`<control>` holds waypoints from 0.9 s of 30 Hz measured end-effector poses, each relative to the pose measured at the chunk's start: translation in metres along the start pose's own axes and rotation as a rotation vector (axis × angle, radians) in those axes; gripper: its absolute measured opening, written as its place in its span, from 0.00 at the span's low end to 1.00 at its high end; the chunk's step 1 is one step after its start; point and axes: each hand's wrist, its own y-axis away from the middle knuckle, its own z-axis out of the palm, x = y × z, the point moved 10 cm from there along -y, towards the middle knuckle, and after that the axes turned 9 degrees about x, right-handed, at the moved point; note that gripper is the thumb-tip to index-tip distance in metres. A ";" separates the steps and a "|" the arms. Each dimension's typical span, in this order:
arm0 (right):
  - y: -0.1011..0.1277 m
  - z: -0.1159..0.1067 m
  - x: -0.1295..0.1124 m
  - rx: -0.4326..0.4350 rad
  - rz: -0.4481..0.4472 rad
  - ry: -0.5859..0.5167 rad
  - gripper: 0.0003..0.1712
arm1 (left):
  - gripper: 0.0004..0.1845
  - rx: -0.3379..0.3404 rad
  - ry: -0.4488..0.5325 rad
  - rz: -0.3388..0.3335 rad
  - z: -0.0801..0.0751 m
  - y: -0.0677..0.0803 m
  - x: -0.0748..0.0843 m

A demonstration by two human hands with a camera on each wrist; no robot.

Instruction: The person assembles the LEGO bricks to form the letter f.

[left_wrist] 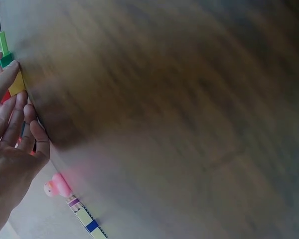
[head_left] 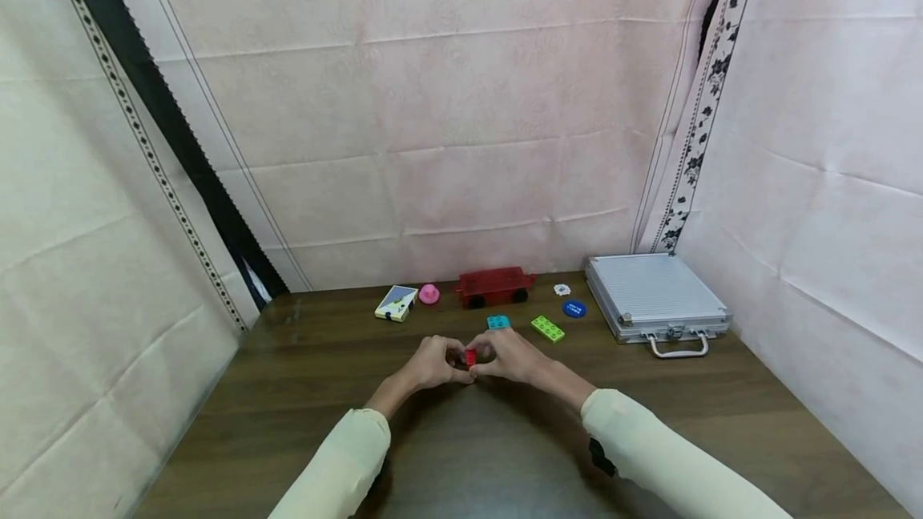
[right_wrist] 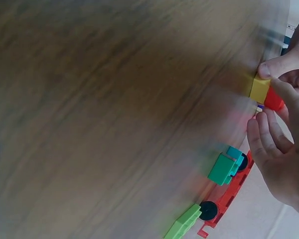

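Both hands meet at a small toy brick stack, a red brick (head_left: 471, 357) over a yellow brick (right_wrist: 259, 88). The left hand (head_left: 433, 363) pinches it from the left, its thumb at the yellow brick in the left wrist view. From the other side the right hand (head_left: 508, 355) pinches the stack between thumb and index finger. Its other fingers (right_wrist: 263, 134) stay extended off the bricks in the right wrist view. The fingers cover part of the stack in every view. Just behind the right hand lies a teal brick (head_left: 498, 322), partly hidden by it.
A red wheeled wagon (head_left: 494, 287) stands at the back, with a pink toy duck (head_left: 429, 294) and a small patterned box (head_left: 397, 303) to its left. Rightward are a lime green brick (head_left: 548, 329), blue disc (head_left: 574, 308), white piece (head_left: 562, 290) and silver case (head_left: 659, 299). Cloth surrounds the table.
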 end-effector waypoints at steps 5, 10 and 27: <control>0.001 0.001 0.004 0.004 0.018 -0.015 0.20 | 0.14 -0.006 0.003 0.000 0.000 0.001 0.001; 0.002 0.002 0.004 0.008 0.015 -0.012 0.20 | 0.13 -0.010 0.002 0.008 0.000 0.001 0.002; 0.007 -0.045 0.013 0.073 -0.038 -0.043 0.23 | 0.16 -0.001 -0.008 -0.006 -0.002 0.001 0.003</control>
